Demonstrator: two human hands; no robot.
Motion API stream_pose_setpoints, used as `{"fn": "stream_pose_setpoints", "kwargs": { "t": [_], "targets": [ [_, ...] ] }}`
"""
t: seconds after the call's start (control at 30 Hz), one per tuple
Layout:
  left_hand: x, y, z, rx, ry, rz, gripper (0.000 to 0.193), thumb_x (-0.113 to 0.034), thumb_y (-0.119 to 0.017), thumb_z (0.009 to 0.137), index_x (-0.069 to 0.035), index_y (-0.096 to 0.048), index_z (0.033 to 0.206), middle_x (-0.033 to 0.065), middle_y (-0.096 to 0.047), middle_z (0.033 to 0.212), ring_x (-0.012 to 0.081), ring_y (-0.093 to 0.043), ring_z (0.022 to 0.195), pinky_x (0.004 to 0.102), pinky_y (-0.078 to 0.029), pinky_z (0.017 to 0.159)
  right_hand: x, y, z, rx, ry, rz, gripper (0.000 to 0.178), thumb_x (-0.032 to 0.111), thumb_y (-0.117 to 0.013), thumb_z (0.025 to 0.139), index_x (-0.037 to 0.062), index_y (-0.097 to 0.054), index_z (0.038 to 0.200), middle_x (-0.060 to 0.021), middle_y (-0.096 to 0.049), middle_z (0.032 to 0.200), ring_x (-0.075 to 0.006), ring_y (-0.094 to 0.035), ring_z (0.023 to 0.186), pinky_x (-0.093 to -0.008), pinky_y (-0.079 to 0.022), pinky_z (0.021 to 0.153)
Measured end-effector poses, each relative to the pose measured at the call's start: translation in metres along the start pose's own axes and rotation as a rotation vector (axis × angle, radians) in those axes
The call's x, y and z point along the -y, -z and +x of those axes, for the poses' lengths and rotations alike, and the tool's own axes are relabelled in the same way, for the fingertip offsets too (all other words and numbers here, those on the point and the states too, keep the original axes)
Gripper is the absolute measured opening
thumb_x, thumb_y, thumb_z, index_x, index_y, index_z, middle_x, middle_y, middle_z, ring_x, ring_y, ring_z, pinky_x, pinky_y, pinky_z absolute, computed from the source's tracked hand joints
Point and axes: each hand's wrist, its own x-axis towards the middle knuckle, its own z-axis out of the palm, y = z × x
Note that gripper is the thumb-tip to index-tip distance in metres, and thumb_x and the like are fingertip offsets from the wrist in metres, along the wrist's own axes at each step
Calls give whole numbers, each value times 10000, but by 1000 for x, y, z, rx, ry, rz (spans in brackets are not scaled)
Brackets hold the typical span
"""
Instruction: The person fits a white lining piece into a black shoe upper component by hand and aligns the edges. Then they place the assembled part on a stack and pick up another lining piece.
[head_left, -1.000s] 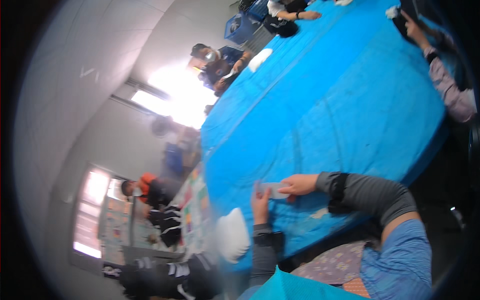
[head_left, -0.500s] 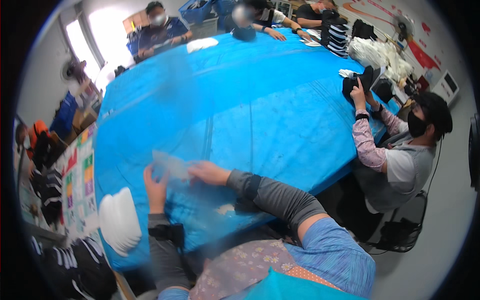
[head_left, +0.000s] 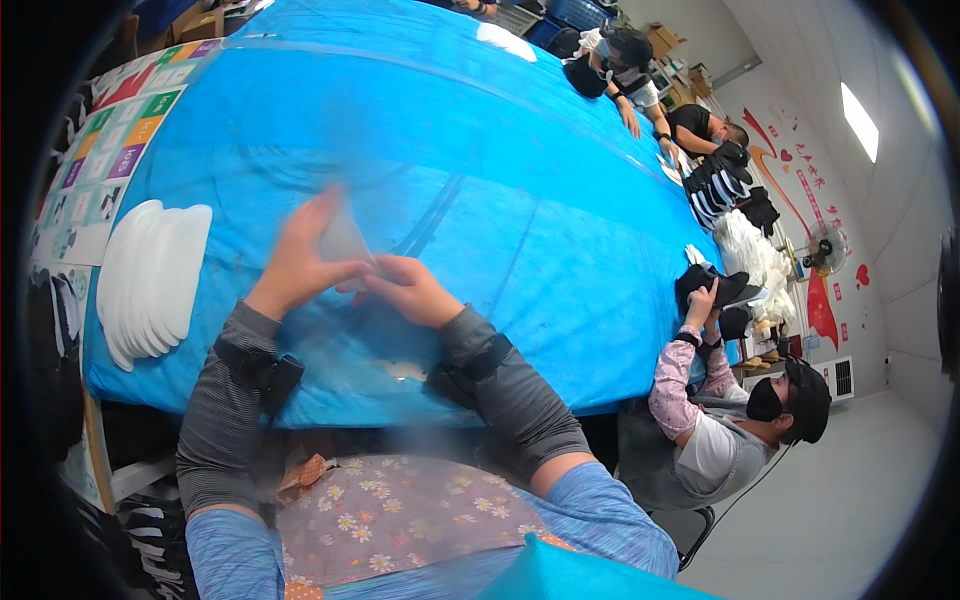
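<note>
Both of my hands are raised over the blue-covered table (head_left: 560, 270), close together. A thin, whitish translucent sheet-like piece (head_left: 346, 238) stands tilted between them, partly blurred. My left hand (head_left: 298, 262) is closed on its left side, thumb toward the right hand. With thumb and fingers pinched, my right hand (head_left: 408, 290) grips its lower end. Fingers cover part of the piece, so its full outline is hidden. To the left of my left hand lies a fanned stack of white, round-ended curved pieces (head_left: 155, 285).
On the right, a co-worker (head_left: 715, 420) handles a black cap (head_left: 705, 290). Further back are a white heap (head_left: 755, 255), stacked black-and-white items (head_left: 718, 188) and other people. White pieces (head_left: 505, 41) lie at the far edge. A coloured printed sheet (head_left: 125, 130) covers the left side.
The view has swung to the right and tilted. The whitish piece has gone from lying flatter to standing more upright, and my hands stay on it, the left one now wrapped further around it.
</note>
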Motion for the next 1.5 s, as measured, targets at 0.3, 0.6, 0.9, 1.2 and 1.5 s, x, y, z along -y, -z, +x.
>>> {"fn": "stream_pose_setpoints", "kwargs": {
  "t": [0.3,0.6,0.9,1.2,1.5],
  "targets": [
    [-3,13,8,3,83,-297,561,-161,-818,759,-71,-623,1278,162,-540,1359,293,-518,1260,383,-418,1058,-11,7,2,21,45,-67,298,117,-540,1016,-26,-595,1272,-90,-704,1115,-137,-643,920,-294,-515,860],
    [-9,1,6,-175,-123,75,943,-326,-859,730,-101,-378,1509,183,-310,1573,355,-290,1451,452,-279,1168,-6,7,1,-41,35,-38,292,108,-549,1008,-18,-606,1265,-76,-705,1096,-132,-635,900,-288,-510,848],
    [-9,-11,6,221,33,-153,1085,-398,-884,694,-75,-295,1546,174,-269,1600,327,-240,1487,450,-237,1190,-15,17,1,58,79,-270,277,148,-579,997,-5,-639,1220,-77,-718,962,-115,-646,848,-298,-513,821],
    [0,-10,5,43,-33,54,1142,-412,-870,699,-119,-203,1579,183,-89,1650,365,-87,1523,497,-167,1206,-14,14,5,-36,128,-242,274,210,-563,1008,-15,-659,1132,-69,-714,935,-124,-666,814,-306,-525,776],
    [7,-10,5,-317,101,-206,351,-146,-727,898,-19,-638,1213,123,-663,1190,187,-612,1102,333,-470,967,-19,17,7,-184,85,-172,269,211,-562,984,-17,-660,1087,-84,-737,943,-135,-679,749,-309,-535,736]
  ]
}}
